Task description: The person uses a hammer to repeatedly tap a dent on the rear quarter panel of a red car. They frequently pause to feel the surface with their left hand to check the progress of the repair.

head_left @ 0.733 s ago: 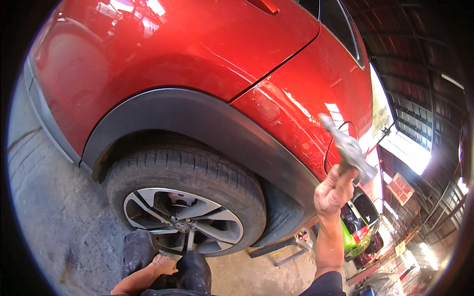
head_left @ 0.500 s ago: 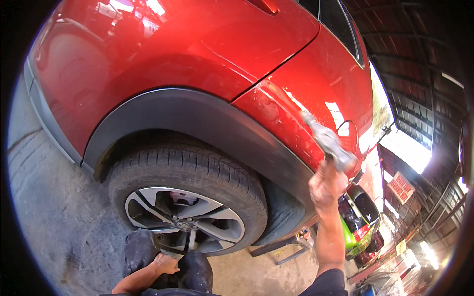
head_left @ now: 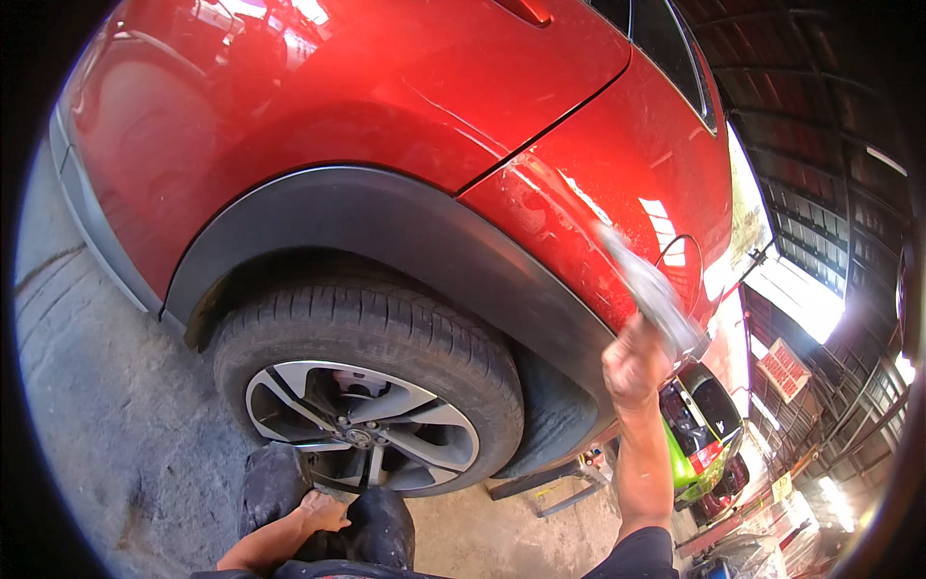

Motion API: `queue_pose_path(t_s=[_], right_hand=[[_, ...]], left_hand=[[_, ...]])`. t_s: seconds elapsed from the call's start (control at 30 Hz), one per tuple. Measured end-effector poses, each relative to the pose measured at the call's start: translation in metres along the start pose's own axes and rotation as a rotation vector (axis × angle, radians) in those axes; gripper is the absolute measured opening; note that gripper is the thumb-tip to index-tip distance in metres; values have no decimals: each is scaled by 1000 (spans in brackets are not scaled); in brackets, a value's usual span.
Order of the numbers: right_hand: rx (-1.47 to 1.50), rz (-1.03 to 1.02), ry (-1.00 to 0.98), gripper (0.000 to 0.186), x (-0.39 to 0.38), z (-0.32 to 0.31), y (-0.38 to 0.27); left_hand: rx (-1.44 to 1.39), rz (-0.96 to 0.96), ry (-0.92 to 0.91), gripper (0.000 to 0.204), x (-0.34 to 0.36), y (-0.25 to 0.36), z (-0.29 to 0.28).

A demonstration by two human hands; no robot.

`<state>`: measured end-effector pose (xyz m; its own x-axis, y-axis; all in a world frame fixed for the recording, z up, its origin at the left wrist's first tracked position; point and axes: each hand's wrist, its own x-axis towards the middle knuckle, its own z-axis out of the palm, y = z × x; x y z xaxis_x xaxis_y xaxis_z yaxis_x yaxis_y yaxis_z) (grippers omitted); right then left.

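My right hand is closed around the handle of a grey metal hammer, its head smeared by motion. The hammer is over the rear side of a red car, just above the dark wheel-arch trim. Beside its upper end, the scuffed, scratched paint patch runs along the panel near the door gap. Whether the head touches the metal cannot be seen. My left hand rests loosely on my knee, holding nothing, its fingers draped and partly hidden.
The rear tyre and its alloy wheel are right in front of my knees. A low metal stand is on the concrete floor behind the wheel. A green car and a red crate appear at the right.
The hammer has shifted slightly, its head now more blurred and turned a little in my right hand. My left hand stays on the knee.
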<state>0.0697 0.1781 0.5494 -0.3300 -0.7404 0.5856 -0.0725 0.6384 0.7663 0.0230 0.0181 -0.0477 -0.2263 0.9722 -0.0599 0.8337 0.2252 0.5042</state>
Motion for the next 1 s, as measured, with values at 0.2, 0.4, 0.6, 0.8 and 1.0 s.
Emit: queue_pose_path(t_s=[0.2, 0.4, 0.6, 0.8, 1.0], right_hand=[[615, 299, 292, 28, -8, -2, -4], [9, 67, -114, 54, 9, 2, -8], [-45, 71, -137, 64, 9, -1, -4], [-115, -71, 144, 73, 0, -6, 1], [-105, 96, -128, 60, 10, -11, -14]], left_hand=[[-9, 22, 104, 49, -9, 7, -12], [-23, -6, 59, 47, -8, 6, -9], [-5, 9, 96, 51, -7, 4, -9], [-10, 52, 158, 49, -7, 5, -10], [-24, 26, 149, 46, -6, 5, -3]])
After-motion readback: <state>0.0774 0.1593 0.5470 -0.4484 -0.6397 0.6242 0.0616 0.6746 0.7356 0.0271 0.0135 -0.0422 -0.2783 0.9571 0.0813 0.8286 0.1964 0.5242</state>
